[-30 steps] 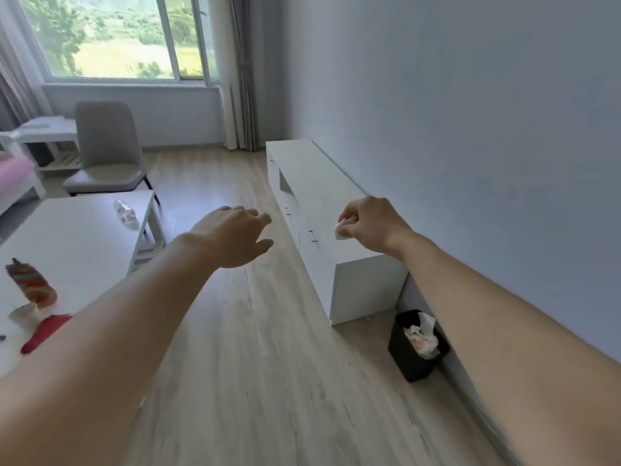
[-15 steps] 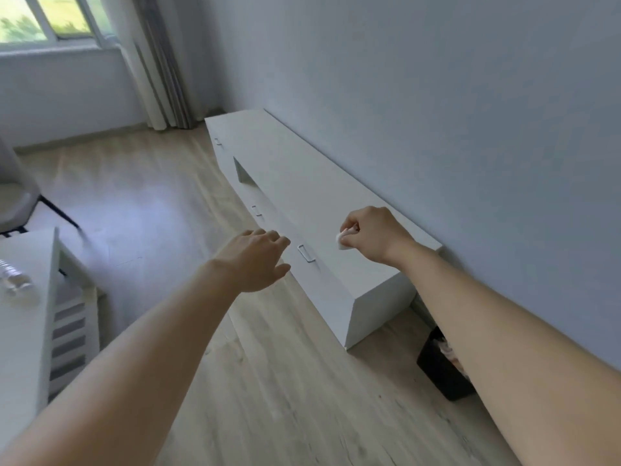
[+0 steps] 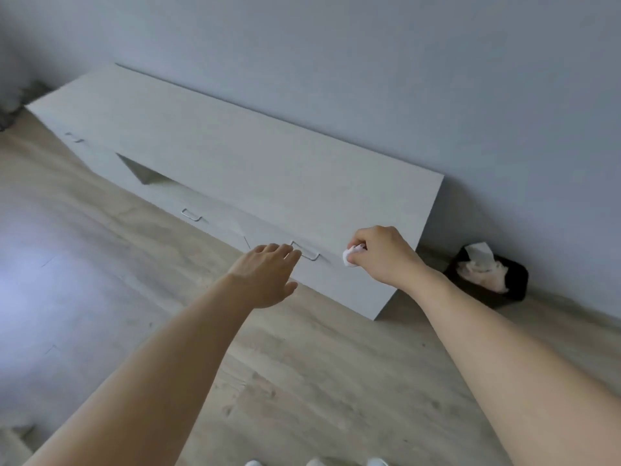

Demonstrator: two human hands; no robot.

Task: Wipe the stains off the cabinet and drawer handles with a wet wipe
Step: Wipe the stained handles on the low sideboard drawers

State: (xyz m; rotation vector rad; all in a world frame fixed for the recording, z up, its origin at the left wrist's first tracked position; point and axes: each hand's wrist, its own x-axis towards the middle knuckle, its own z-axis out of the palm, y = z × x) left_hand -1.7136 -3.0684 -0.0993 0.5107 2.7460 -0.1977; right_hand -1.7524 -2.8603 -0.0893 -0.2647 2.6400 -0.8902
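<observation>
Right hand (image 3: 383,255) pinches a balled white wet wipe (image 3: 349,257) just right of the nearest drawer handle (image 3: 306,252). Left hand (image 3: 268,277) reaches flat, fingers straight, near that handle, mid frame, on the white cabinet (image 3: 235,156).

- A pale wood-plank floor (image 3: 302,381) carries everything.
- A long, low white cabinet (image 3: 235,156) stands on it, its back edge along the wall.
- A black bin (image 3: 517,280) holding crumpled tissue sits on the floor just beyond the cabinet's right end, by the wall.
</observation>
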